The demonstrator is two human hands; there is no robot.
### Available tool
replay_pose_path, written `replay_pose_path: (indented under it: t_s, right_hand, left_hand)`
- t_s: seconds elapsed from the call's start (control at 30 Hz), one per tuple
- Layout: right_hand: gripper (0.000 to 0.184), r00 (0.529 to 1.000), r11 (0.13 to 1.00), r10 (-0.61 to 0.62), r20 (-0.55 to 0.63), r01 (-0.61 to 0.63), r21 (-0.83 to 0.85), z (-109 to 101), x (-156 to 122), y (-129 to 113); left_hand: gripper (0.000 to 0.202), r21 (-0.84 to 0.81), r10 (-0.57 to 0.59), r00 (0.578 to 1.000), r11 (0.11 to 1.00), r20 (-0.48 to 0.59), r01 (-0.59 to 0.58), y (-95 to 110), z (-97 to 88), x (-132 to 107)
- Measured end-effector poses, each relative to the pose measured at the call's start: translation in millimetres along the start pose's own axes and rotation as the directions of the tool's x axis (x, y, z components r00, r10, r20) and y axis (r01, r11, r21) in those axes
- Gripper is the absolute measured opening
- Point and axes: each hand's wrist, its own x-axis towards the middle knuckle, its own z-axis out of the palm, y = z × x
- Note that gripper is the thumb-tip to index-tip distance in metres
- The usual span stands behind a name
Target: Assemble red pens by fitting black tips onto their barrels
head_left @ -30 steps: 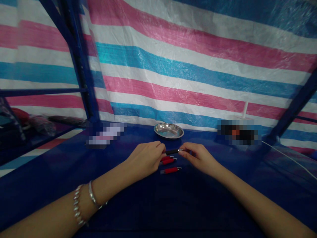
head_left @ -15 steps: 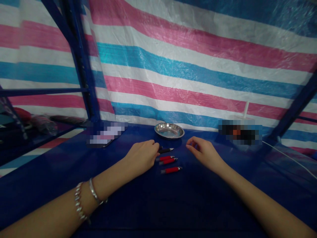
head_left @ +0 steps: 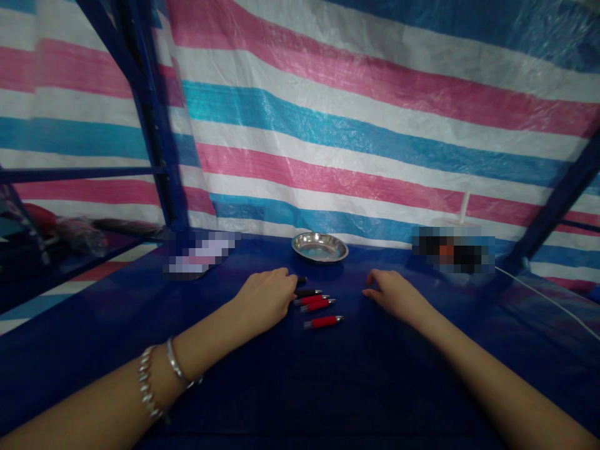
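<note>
My left hand lies on the blue table with its fingers curled, the fingertips pinching the left end of a black pen. Just below the black pen lie three red-grip pens: two close together and one a little nearer to me. A small dark piece sits just beyond my left fingertips. My right hand rests palm down to the right of the pens, fingers loosely spread, holding nothing. Silver bracelets circle my left wrist.
A shallow metal dish stands behind the pens by the striped tarp wall. Blurred objects sit at back left and back right. A white cable runs along the right. A blue frame post rises at left.
My right hand let go of the black pen and came down flat on the table. My left hand lowered the pen beside the red ones.
</note>
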Motion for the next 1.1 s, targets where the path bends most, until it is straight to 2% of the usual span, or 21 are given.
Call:
replay_pose_path:
  t_s: [0.1, 0.2, 0.33, 0.47, 0.8, 1.1]
  right_hand:
    - [0.013, 1.000, 1.000, -0.016, 0.010, 0.015, 0.025, 1.0, 1.4, 0.1]
    - [0.012, 1.000, 0.999, 0.001, 0.005, -0.002, 0.033, 2.1, 2.4, -0.7]
    - [0.015, 0.999, 0.998, 0.040, -0.010, -0.040, 0.048, 3.1, 2.8, -0.9]
    - [0.017, 0.998, 0.997, 0.053, -0.023, -0.052, 0.056, 2.8, 3.4, 0.5]
    - [0.012, 0.997, 0.996, 0.046, -0.057, -0.041, 0.082, 3.8, 4.7, 1.3]
    - [0.010, 0.996, 0.995, -0.009, -0.094, 0.019, 0.097, -3.1, 4.6, -4.0]
  left_hand:
    - [0.019, -0.013, -0.003, 1.000, 1.000, 0.013, 0.003, 0.3, -1.1, -0.6]
    - [0.022, -0.010, -0.014, 1.000, 1.000, -0.027, 0.014, -2.5, -1.4, 0.0]
    - [0.023, -0.008, -0.093, 0.994, 0.996, -0.065, 0.093, -10.8, 1.5, 3.0]
    - [0.025, 0.002, -0.153, 0.987, 0.988, -0.057, 0.153, -18.7, 7.3, 6.4]
    - [0.026, 0.009, -0.144, 0.989, 0.989, -0.016, 0.145, -24.2, 12.1, 8.6]
    - [0.026, -0.004, -0.137, 0.990, 0.991, -0.017, 0.137, -25.0, 16.1, 9.4]
